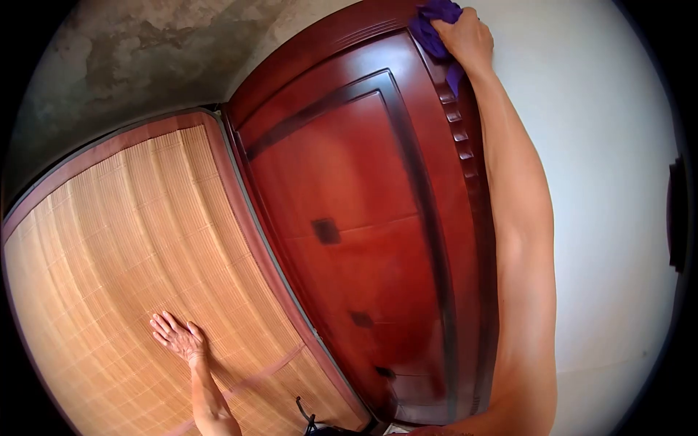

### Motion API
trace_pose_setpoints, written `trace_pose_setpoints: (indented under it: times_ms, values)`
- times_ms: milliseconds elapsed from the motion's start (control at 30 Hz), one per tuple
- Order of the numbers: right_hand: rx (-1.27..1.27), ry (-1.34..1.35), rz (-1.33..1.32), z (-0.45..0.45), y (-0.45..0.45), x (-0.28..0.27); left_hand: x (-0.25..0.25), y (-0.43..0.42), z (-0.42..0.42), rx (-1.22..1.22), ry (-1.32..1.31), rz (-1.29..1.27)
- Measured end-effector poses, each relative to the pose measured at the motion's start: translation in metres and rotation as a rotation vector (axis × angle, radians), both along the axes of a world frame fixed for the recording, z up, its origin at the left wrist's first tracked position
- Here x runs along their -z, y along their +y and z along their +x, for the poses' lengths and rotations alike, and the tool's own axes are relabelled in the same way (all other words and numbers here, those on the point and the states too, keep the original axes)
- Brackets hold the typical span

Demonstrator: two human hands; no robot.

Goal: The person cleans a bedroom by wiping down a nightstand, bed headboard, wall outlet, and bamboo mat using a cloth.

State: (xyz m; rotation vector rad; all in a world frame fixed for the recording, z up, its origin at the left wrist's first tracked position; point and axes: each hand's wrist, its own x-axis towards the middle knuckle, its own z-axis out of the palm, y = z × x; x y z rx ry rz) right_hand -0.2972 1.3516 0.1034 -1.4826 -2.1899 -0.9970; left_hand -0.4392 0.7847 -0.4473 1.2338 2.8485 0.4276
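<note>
While cloth [435, 30] is clamped in right hand [467, 40] at headboard [345, 174] corner, mat [131, 240] is touched by left hand [179, 340], fingers parted; wiping judged unfinished; extent unclear.

We see two bare arms. The right arm [520, 240] is bare along its whole visible length, smooth in outline, slim at the wrist and broader through the forearm and upper arm. We find the right hand [467, 40] ungloved, its wrist bare too. The left hand [178, 336] is likewise ungloved, with slender fingers and fine creases across its back; below it, the left forearm [207, 396] widens from a narrow, bare wrist. Near the bottom edge we notice a thin, curved black strip [304, 409], but we cannot tell whether it is worn.
</note>
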Motion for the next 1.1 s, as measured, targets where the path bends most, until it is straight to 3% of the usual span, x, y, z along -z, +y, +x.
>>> trace_pose_setpoints:
  times_ms: [200,400,567,667,700,767,900,1000,1100]
  values:
    - [-0.191,0.291,0.078,0.0,0.008,0.006,-0.005,0.002,0.003,-0.006,-0.014,-0.008]
    - [-0.434,0.135,0.314,-0.011,0.072,0.003,-0.003,0.0,0.002,-0.008,-0.04,-0.017]
    - [-0.278,0.095,-0.202,-0.031,0.09,-0.028,0.004,-0.005,0.0,0.026,-0.026,-0.014]
    - [-0.264,0.044,-0.179,-0.019,0.075,-0.027,0.003,-0.002,0.004,0.021,-0.037,0.012]
    - [-0.154,0.062,-0.183,-0.021,0.05,-0.023,0.002,-0.001,0.004,0.023,-0.037,0.022]
    - [-0.303,-0.154,-0.148,0.024,0.053,-0.026,0.0,-0.001,0.001,0.026,-0.047,0.035]
    - [-0.149,0.012,-0.163,0.076,-0.046,-0.009,0.004,-0.003,0.001,0.031,-0.057,0.048]
    - [-0.35,0.013,-0.017,0.082,-0.05,0.009,0.003,-0.001,0.003,0.023,-0.058,0.054]
    - [-0.63,-0.338,0.105,0.03,-0.009,0.034,0.0,-0.002,0.001,0.03,-0.048,0.075]
